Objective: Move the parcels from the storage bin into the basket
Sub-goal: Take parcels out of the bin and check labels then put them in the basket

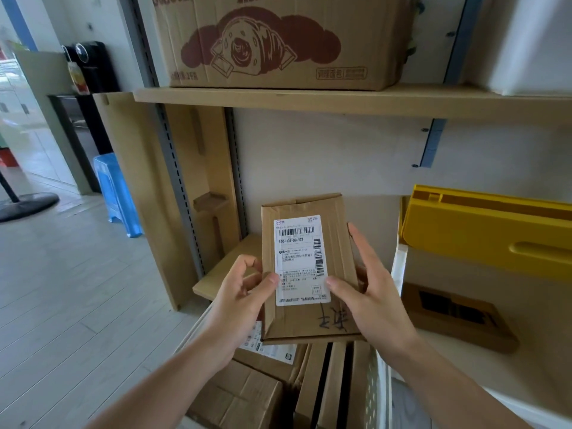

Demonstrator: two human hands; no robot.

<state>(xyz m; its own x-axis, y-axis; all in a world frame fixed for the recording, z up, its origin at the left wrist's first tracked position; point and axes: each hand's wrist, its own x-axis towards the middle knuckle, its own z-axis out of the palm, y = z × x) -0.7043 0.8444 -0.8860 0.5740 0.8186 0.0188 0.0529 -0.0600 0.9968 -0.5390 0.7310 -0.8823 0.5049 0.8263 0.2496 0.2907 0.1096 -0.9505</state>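
Note:
I hold a small brown cardboard parcel [335, 308] with a white shipping label, face up, in front of the shelving. My left hand [240, 300] grips its left edge, thumb on the label. My right hand [371, 292] holds its right edge, thumb on the label's lower right corner and fingers stretched along the side. Directly below, a white perforated basket [376, 385] holds several upright and flat cardboard parcels [247, 394]. To the right, a white storage bin [399, 267] with a yellow lid [486, 230] contains a flat brown parcel [458, 317].
A wooden shelf [340, 102] above carries a large printed cardboard carton [278, 41]. Flattened cardboard [139, 181] leans at the left of the rack. A blue plastic stool [116, 193] and a fan base [24, 205] stand on the tiled floor to the left.

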